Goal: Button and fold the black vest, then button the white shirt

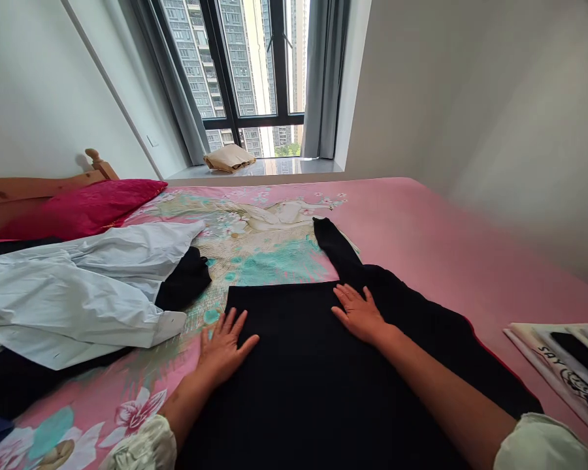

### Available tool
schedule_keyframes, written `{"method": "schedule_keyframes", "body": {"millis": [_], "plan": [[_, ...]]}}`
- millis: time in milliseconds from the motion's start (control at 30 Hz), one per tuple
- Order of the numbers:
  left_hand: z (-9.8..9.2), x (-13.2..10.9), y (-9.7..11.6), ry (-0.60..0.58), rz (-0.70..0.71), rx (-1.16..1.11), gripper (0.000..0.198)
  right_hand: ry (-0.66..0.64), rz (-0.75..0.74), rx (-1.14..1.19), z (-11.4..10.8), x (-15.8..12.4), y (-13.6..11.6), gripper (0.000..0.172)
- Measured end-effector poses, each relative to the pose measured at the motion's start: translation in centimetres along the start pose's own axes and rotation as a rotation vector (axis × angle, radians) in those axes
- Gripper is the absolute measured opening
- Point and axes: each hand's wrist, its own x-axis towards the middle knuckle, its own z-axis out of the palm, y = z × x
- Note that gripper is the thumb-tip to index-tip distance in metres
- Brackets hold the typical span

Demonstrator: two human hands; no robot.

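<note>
A black garment (298, 365) lies spread flat on the pink floral bedsheet (421, 228) in front of me. One black sleeve (336, 248) stretches away toward the far right. My left hand (223, 349) rests flat on the garment's left edge, fingers spread, holding nothing. My right hand (357, 313) presses flat near the garment's top right, close to where the sleeve starts, fingers also spread.
A crumpled white shirt (78, 287) lies over dark clothing (186, 277) at the left. A red pillow (83, 205) sits by the wooden headboard (39, 186). Folded printed clothes (563, 365) are stacked at the right. A beige bag (229, 158) rests on the windowsill.
</note>
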Motion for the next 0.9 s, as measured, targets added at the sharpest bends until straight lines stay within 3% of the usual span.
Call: {"method": "schedule_keyframes", "body": {"millis": [67, 167, 233, 367, 467, 567, 667, 767, 900], "plan": [[-0.6, 0.7, -0.4, 0.066, -0.097, 0.033, 0.062, 0.08, 0.032, -0.05, 0.2, 0.3, 0.7, 0.055], [-1.5, 2.3, 0.7, 0.171, 0.1, 0.03, 0.051, 0.155, -0.103, -0.04, 0.9, 0.3, -1.0, 0.056], [-1.3, 3.9, 1.2, 0.131, 0.163, -0.049, 0.05, 0.09, -0.131, 0.019, 1.5, 0.2, -2.5, 0.06], [0.6, 7.1, -0.7, 0.032, -0.051, -0.171, 0.056, -0.047, -0.097, 0.105, 2.2, 0.3, -3.7, 0.064], [0.2, 7.9, -2.4, 0.029, -0.057, -0.231, 0.05, -0.03, -0.092, 0.108, 2.0, 0.3, -3.5, 0.064], [-1.9, 6.0, -2.5, 0.043, 0.027, -0.313, 0.046, 0.02, -0.092, 0.109, 1.9, 0.0, -3.5, 0.062], [-3.2, 1.8, -1.3, 0.079, 0.167, -0.36, 0.036, 0.126, -0.081, 0.104, 2.1, -0.4, -3.7, 0.055], [-2.4, -2.2, -0.2, 0.094, 0.256, -0.382, 0.024, 0.244, -0.064, 0.122, 2.1, -1.2, -4.3, 0.046], [-0.3, -4.1, 0.7, 0.149, 0.12, -0.461, 0.019, 0.347, -0.061, 0.249, 1.0, -4.8, -7.0, 0.044]]}}
